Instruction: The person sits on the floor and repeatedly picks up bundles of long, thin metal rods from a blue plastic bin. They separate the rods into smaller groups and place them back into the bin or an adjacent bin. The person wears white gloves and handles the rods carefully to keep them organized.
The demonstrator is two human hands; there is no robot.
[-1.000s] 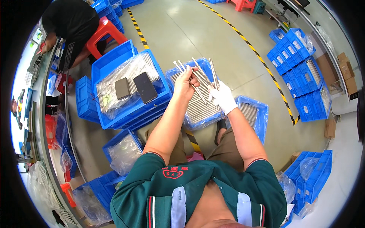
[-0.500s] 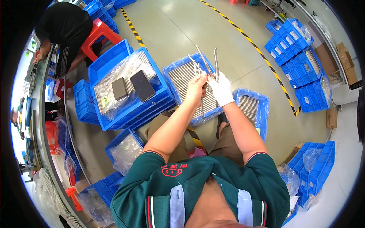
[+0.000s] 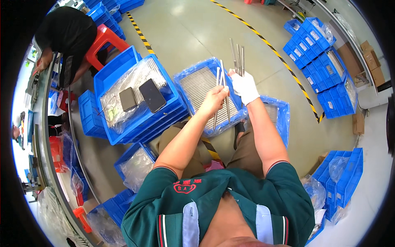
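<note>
My left hand (image 3: 214, 101) is bare and closed around a few slim metal rods (image 3: 227, 110), which stick out above and below its fingers. To its right, my right hand (image 3: 245, 87) wears a white glove and grips several more metal rods (image 3: 242, 61), their upper ends pointing away from me. Both hands are held above a blue crate (image 3: 180, 82) lined with clear plastic, where rows of similar rods (image 3: 201, 84) lie side by side. Partly behind my right forearm sits a second lined crate (image 3: 284, 119) of rods.
Stacked blue crates (image 3: 158, 125) on the left carry plastic-wrapped rods, a black phone (image 3: 152, 95) and a dark box (image 3: 128, 99). A person in black (image 3: 66, 33) bends over a workbench by a red stool (image 3: 103, 43). More blue crates (image 3: 335, 99) stand at right.
My hands have moved apart, the right one slightly right and up. The rods that crossed between them are now in two separate bunches, one in each hand.
</note>
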